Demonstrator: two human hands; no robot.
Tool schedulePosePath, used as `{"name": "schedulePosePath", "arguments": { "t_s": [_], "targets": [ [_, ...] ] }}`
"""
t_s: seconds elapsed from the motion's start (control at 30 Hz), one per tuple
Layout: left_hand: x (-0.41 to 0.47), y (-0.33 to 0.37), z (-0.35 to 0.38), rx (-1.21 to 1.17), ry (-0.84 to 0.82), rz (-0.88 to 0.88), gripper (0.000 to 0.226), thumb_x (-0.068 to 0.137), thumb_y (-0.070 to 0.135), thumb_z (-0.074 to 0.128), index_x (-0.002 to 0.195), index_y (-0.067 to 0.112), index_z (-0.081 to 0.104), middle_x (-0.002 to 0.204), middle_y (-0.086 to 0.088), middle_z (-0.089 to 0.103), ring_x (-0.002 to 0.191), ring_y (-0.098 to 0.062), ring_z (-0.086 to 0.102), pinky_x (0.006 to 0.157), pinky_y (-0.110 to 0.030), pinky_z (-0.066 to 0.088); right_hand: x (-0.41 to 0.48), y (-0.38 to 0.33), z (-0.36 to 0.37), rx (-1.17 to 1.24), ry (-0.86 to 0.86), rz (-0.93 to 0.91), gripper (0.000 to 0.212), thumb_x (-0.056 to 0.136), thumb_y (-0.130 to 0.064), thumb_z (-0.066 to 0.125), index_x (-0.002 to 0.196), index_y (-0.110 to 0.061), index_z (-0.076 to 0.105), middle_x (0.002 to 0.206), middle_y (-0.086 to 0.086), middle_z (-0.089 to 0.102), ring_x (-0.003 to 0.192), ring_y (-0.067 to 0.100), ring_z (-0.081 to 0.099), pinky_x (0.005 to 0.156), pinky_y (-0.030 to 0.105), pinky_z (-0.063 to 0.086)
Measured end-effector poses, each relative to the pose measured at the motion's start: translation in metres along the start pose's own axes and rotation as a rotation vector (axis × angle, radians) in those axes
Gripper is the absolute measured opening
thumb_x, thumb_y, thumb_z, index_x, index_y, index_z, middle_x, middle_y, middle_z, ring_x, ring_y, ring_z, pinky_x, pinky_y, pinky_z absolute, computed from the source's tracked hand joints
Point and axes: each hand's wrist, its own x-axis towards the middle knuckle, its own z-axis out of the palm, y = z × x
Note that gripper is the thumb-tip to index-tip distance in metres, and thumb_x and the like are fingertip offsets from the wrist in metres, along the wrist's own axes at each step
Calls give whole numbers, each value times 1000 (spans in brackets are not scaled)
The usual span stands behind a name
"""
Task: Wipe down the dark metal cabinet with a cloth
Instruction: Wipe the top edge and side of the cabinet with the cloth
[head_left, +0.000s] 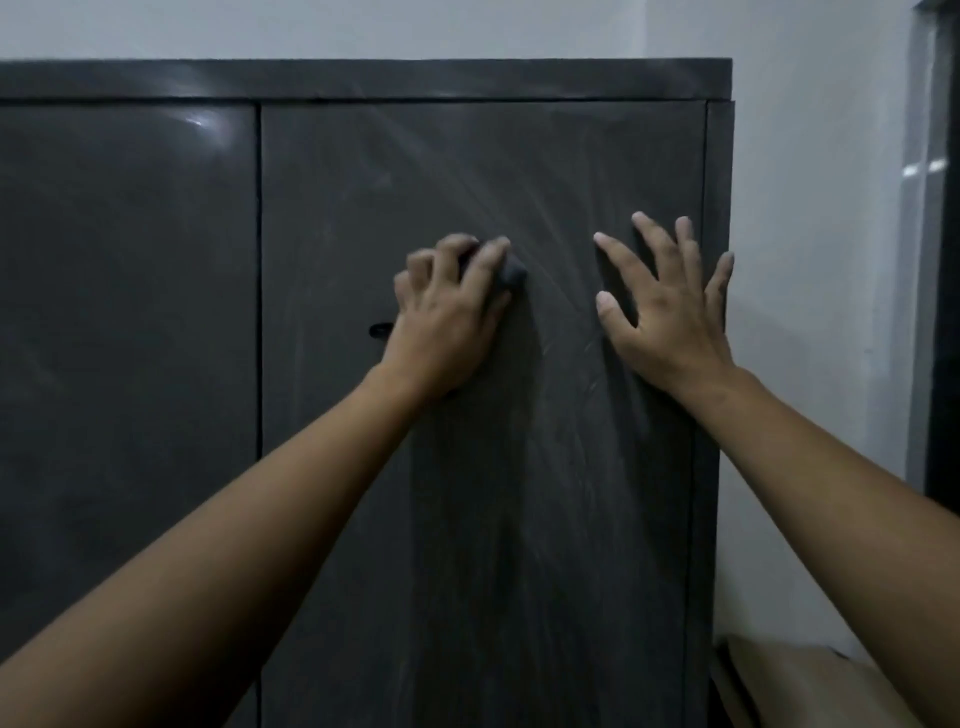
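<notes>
The dark metal cabinet (130, 312) fills most of the view, with two doors and pale smear streaks across the right door. My left hand (447, 312) grips a small dark cloth (514, 273) with curled fingers and holds it against the right door; only a corner of the cloth shows past the fingertips. My right hand (670, 306) lies flat on the same door near its right edge, fingers spread and straight. A small dark handle (379, 330) peeks out just left of my left hand.
A white wall (815, 260) stands to the right of the cabinet. A dark window or door frame (943, 260) runs down the far right edge. A pale beige object (810, 686) sits low at the cabinet's right side.
</notes>
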Motion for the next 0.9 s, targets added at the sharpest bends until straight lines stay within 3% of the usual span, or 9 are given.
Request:
{"name": "schedulePosePath", "arguments": {
  "t_s": [0.13,0.23,0.3,0.4,0.57,0.67,0.77,0.9],
  "targets": [
    [-10,-6,0,2,-32,61,50,101,48,43,149,36,35,146,-1,32,127,-26,25,107,-50,28,1,2,13,-14,62,-46,65,91,-48,36,155,-39,26,166,-3,10,154,28,-7,118,64,-9],
    [3,-21,-7,21,106,-16,49,99,48,45,147,37,41,143,1,42,121,-27,35,94,-42,32,-1,7,22,-51,130,-66,65,91,-46,36,155,-37,27,166,0,14,154,30,-2,119,64,-5],
    [16,-32,-13,67,211,-102,49,98,49,46,146,38,43,142,4,48,115,-27,40,84,-35,26,-1,7,24,-49,163,-67,65,90,-45,38,154,-37,30,165,0,18,154,31,2,119,64,-2],
    [38,-42,-17,30,300,-208,50,97,48,49,145,37,45,141,5,52,112,-28,43,81,-32,28,-3,6,25,-50,216,-72,63,88,-41,41,151,-38,37,163,2,24,153,34,9,120,64,2],
    [67,-24,-5,-95,402,-334,50,97,44,49,146,36,45,138,7,53,105,-21,35,83,-28,29,-3,7,26,46,312,191,60,89,-40,44,149,-38,37,161,15,18,150,44,8,119,63,11],
    [76,-4,3,-33,375,-267,51,98,47,45,148,36,41,144,8,49,107,-26,39,84,-32,31,-1,7,25,84,350,282,68,88,-45,46,153,-29,32,160,20,18,144,39,27,107,52,37],
    [78,21,12,15,302,-155,52,100,50,39,149,36,37,148,8,44,110,-27,39,86,-33,29,2,14,21,140,365,305,65,89,-44,48,151,-34,32,158,18,26,132,36,42,98,45,42],
    [64,43,19,64,222,-37,52,100,52,37,150,37,35,154,10,38,116,-25,39,86,-37,35,1,18,19,189,364,319,60,91,-41,45,150,-39,34,156,17,31,130,37,44,98,47,43]
  ]
}}
